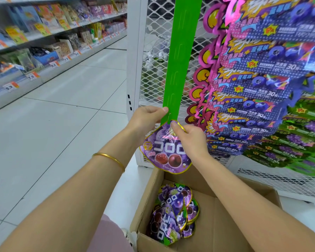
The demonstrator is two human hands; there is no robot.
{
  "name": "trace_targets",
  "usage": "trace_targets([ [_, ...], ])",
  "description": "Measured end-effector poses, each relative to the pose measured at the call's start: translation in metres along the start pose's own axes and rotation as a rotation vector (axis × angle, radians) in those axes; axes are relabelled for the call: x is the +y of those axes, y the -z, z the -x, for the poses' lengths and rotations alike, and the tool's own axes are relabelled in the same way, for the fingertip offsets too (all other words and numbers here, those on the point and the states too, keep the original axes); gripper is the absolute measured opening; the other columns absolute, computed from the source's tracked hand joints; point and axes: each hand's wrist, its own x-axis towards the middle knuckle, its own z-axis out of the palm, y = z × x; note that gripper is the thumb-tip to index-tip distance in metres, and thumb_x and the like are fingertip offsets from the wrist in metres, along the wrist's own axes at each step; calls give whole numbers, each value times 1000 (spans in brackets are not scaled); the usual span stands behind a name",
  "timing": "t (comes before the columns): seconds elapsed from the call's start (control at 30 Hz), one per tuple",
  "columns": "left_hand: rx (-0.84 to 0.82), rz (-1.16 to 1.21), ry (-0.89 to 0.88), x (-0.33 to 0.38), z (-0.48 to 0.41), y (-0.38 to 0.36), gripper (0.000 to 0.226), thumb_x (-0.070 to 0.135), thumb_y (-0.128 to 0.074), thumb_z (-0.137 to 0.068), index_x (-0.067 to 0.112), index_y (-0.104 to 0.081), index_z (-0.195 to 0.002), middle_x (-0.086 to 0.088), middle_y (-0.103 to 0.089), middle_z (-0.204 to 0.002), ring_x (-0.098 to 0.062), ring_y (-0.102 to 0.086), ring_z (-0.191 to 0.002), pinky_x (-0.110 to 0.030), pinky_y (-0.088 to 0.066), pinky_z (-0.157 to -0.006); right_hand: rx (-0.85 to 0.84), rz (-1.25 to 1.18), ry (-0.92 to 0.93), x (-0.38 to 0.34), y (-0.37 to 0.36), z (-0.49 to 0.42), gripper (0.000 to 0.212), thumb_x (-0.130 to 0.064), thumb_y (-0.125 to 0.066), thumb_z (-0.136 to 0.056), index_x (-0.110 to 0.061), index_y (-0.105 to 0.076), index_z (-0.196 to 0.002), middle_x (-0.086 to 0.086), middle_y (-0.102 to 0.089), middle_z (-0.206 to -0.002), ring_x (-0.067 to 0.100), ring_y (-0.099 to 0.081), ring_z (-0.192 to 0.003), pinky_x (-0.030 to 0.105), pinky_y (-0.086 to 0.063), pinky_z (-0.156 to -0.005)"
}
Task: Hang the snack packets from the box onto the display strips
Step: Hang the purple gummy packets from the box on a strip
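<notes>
While pinching green strip (180, 51) with left hand (147, 117), hooking seemingly first packet (164, 153) on, gripping its top in right hand (187, 137); bare strip above, pile (173, 211) waiting in near box (235, 206).

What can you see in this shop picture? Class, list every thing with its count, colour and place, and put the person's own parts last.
green display strip: one, green, hanging before the mesh panel, centre
held packet: one, purple with gold edge, at the strip's lower end
packets in box: several, purple, piled at the box's left side
cardboard box: one, brown, on the floor, lower right
blueberry packets: many, blue and pink, hanging right of the strip
grape packets: many, green, hanging far right
mesh panel: one, white, behind the strip
shelves: several tiers, white, stocked, left
bangle: one, gold, left wrist
left hand: one, fingers pinch the strip's edge
right hand: one, fingers pinch the held packet's top
</notes>
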Motion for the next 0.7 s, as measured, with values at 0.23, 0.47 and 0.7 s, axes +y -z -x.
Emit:
trace_targets([
  [0.23, 34, -415, -152, -12, -7, 8, 8, 33, -61, -76, 33, -66, -82, 2, -67, -96, -18, -62, -100, -34, -49, -94, -109, -6, 4, 11, -2, -14, 42, -39, -47, -95, -2, -53, -77, 10, -49, -64, 21, -44, -59, 37, -28, -57],
  [0.47, 19, -434, -101, -19, -9, 16, 16, 30, -61, -72, 29, -68, -86, 0, -66, -98, -22, -58, -96, -36, -45, -93, -175, 15, -57, 34, -8, -19, 31, -18, -55, -92, -4, -49, -118, 7, -55, -106, 23, -53, -97, 36, -42, -81],
  [0.7, -118, -378, -5, -33, -10, 18, 17, 9, -58, -88, 12, -66, -103, -5, -60, -95, -12, -53, -80, -18, -41, -64, -81, -43, -158, 79, -13, 19, 51, -7, -54, -91, -11, -37, -138, -6, -46, -128, 11, -42, -124, 26, -33, -104],
])
